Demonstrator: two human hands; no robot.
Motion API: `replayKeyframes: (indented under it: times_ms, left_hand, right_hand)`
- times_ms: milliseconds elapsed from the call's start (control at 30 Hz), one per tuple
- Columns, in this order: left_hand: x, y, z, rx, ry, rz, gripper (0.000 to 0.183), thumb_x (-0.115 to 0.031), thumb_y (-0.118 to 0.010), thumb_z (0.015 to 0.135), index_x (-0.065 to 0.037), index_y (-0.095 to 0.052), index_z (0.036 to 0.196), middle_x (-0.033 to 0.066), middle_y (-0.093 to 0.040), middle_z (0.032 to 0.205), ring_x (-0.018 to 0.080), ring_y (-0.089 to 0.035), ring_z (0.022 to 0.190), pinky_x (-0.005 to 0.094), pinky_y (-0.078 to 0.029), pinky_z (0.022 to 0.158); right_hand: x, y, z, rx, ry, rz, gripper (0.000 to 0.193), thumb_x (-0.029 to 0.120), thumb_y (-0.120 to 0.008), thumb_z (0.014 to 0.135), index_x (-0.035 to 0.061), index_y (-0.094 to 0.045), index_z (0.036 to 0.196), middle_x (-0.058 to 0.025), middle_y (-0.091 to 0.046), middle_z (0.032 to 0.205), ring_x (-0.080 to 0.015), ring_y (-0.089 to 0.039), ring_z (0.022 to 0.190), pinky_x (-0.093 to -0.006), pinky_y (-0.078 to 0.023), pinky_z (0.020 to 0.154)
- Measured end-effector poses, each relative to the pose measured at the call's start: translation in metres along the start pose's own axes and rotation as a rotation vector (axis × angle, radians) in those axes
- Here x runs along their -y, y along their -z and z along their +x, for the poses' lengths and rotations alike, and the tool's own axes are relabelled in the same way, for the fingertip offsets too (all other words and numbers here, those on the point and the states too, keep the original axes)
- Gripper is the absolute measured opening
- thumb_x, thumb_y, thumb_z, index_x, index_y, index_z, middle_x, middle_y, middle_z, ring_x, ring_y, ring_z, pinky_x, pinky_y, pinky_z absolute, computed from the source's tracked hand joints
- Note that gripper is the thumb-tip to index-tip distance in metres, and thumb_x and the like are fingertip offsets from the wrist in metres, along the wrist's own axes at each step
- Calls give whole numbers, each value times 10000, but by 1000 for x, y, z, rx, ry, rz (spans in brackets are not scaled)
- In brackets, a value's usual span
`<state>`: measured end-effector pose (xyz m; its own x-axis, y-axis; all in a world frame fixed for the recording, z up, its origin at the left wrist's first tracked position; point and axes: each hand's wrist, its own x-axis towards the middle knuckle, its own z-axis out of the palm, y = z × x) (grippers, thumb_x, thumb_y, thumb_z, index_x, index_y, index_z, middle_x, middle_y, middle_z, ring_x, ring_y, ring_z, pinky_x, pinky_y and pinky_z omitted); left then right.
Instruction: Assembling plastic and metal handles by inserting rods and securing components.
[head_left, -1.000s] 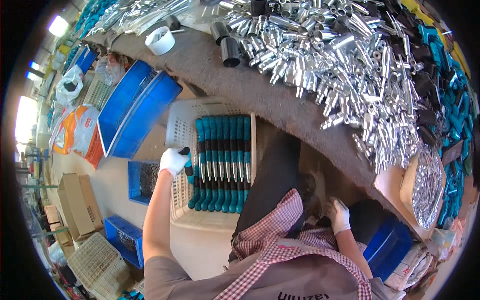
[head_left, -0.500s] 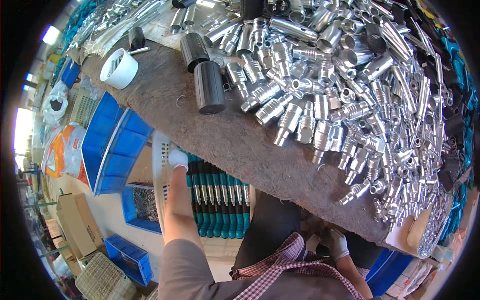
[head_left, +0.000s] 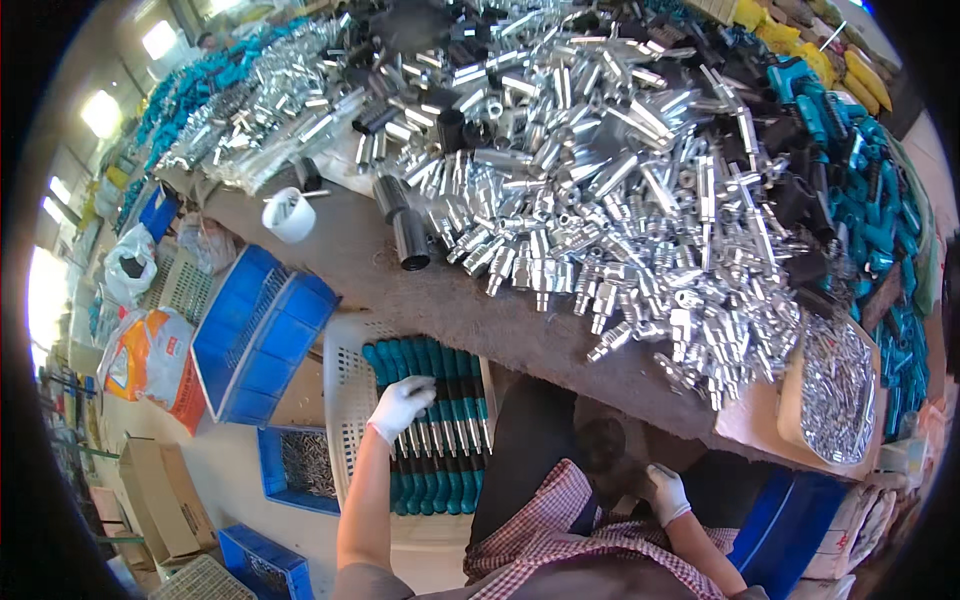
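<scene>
My left hand (head_left: 403,404), in a white glove, lies over a row of tools (head_left: 440,425) with teal curved ends, black middles and silver rods. Its fingers reach out to the right across them, seemingly touching. Both rows lie packed side by side in a white perforated crate (head_left: 345,385), silver rods meeting in the middle. My right hand (head_left: 667,494), also gloved, is low beside my lap, under the table edge. Its fingers look curled in; shade hides what they hold, if anything.
On the brown cloth-covered table (head_left: 440,315) spreads a heap of silver metal fittings (head_left: 600,220). Two black cylinders (head_left: 408,238) and a white cup (head_left: 289,215) stand left of it. A tray of small parts (head_left: 840,395) sits right. Blue crates (head_left: 270,330) are at the left.
My left hand has moved from the crate's far left corner to the right and nearer, onto the tools. The view has shifted, showing more of the table. My right hand stays low by my lap.
</scene>
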<state>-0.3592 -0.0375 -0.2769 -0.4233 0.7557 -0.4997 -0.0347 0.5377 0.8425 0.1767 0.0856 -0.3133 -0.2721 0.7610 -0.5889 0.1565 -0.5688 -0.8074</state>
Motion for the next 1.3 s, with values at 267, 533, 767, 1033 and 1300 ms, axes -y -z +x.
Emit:
replayKeyframes:
  times_ms: [267,533,767,1033,1300]
  left_hand:
    - [-234,-13,-116,15,-642,316,406,-166,-668,880,2,-636,1249,150,-693,1177,219,-661,1064,331,-508,949]
    - [-353,-50,41,-463,-798,1009,283,-229,-579,902,-66,-684,1108,178,-680,1111,337,-627,1087,421,-484,970]
    - [-373,-60,89,-563,-591,1422,252,-159,-517,905,-87,-671,1090,169,-685,1123,356,-639,1073,433,-526,923]
    - [-403,-47,-7,-545,-752,1003,320,-302,-660,828,-61,-716,1031,164,-692,1035,317,-658,1017,400,-507,913]
    - [-417,-162,-106,223,-984,929,327,-282,-663,877,-53,-699,1108,139,-706,1061,275,-677,988,355,-514,911]
  right_hand:
    - [96,-37,-51,145,82,202,357,215,-556,986,-61,-623,1203,-180,-695,1095,-270,-683,959,-359,-548,853]
    - [149,-56,-93,383,283,290,347,201,-540,1003,-67,-626,1206,-178,-694,1103,-254,-677,992,-373,-534,915]
    - [158,-34,-115,317,321,268,374,214,-515,1017,-87,-612,1216,-176,-693,1107,-255,-674,1014,-373,-520,938]
    - [202,-34,-118,439,308,219,352,175,-478,1021,-76,-613,1227,-168,-688,1122,-234,-671,1022,-352,-520,942]
    - [264,-77,-93,926,35,834,469,316,-519,1028,-29,-497,1345,-110,-639,945,-141,-570,712,-252,-471,639]
